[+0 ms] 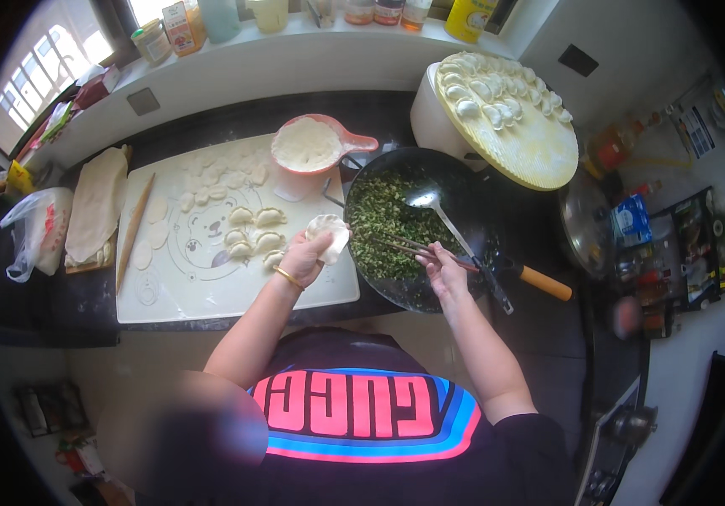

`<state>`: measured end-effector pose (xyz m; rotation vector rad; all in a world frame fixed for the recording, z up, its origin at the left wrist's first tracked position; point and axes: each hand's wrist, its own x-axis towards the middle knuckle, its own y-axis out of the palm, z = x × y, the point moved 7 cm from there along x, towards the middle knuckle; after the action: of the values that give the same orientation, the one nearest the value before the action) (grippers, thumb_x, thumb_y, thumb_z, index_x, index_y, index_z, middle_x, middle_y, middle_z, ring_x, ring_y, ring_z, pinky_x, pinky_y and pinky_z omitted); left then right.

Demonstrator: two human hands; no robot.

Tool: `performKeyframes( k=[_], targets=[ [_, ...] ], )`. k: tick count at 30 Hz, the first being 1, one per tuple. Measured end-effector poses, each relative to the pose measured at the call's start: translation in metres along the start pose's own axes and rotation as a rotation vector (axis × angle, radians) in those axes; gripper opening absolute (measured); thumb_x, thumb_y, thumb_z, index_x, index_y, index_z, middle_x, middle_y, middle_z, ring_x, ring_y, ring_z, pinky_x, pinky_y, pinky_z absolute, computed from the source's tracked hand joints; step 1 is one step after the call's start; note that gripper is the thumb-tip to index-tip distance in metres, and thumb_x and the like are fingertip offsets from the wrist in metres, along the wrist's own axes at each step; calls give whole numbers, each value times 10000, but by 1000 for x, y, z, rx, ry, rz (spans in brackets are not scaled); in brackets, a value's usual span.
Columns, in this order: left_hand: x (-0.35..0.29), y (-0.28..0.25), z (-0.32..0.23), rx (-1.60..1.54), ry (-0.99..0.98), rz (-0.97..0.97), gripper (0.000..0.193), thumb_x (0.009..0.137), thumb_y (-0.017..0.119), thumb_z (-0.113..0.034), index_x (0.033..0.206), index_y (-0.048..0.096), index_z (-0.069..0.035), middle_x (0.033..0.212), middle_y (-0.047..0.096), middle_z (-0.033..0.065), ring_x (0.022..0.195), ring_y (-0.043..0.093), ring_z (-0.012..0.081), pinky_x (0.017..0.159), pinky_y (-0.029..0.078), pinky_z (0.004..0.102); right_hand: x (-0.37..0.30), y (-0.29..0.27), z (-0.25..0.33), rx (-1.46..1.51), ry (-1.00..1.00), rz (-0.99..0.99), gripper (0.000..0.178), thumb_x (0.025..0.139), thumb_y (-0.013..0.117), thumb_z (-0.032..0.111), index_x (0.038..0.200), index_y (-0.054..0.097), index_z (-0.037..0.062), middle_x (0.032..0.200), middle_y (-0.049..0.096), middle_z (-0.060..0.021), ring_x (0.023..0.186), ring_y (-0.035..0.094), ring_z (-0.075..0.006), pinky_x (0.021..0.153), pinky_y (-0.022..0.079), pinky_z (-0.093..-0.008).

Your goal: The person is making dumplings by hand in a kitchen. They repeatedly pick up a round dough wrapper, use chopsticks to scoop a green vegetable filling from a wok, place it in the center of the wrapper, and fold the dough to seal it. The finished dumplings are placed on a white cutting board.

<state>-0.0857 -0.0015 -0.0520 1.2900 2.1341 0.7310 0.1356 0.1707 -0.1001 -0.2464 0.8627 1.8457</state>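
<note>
My left hand (302, 258) pinches a round dumpling wrapper (329, 236) just left of the wok's rim. Closed around a pair of chopsticks (411, 246), my right hand (443, 275) is over the right part of the wok (485, 202). The chopstick tips reach into chopped green filling (392, 253). A metal slotted spoon (451, 223) leans in the wok, its dark handle passing beside my right hand. Several folded dumplings (269, 217) sit in rows on a pale mat (320, 287). Flat wrappers (158, 209) lie farther back and left on it.
A red strainer of flour (308, 145) stands behind the mat. A rolling pin (135, 232) lies along the mat's left side, near a dough sheet (97, 202) and a plastic bag (42, 223). At back right, a round tray (539, 152) of dumplings tops a white container (438, 118).
</note>
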Motion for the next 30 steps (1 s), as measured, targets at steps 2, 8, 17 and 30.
performKeyframes(
  k=[2, 8, 17, 30],
  targets=[
    [1, -4, 1, -123, -61, -63, 337, 898, 463, -121, 1183, 429, 55, 1170, 523, 185, 1062, 536, 286, 934, 429, 355, 1, 1, -2, 32, 33, -9, 169, 863, 572, 161, 911, 585, 0, 883, 637, -147, 745, 651, -257, 473, 505, -176],
    [1, 18, -6, -575, -177, 15, 436, 946, 339, -260, 1238, 365, 63, 1241, 449, 227, 1162, 426, 367, 1016, 329, 432, 10, -1, -6, 148, 83, -13, 200, 870, 564, 182, 911, 574, -13, 881, 629, -146, 726, 646, -256, 463, 498, -164],
    [13, 26, -4, -640, -219, -43, 558, 935, 322, -403, 1234, 363, 66, 1240, 451, 217, 1181, 407, 351, 1028, 284, 469, -16, 4, 26, 106, -7, 5, 176, 861, 578, 165, 917, 576, -2, 875, 641, -135, 716, 646, -221, 486, 485, -173],
    [53, 82, 16, -627, -300, -63, 587, 941, 254, -443, 1250, 348, 47, 1241, 448, 201, 1164, 411, 344, 1024, 269, 476, -141, 91, 100, -797, -965, 248, 100, 789, 645, 53, 871, 633, -3, 827, 648, -98, 613, 604, -140, 559, 487, -229]
  ],
)
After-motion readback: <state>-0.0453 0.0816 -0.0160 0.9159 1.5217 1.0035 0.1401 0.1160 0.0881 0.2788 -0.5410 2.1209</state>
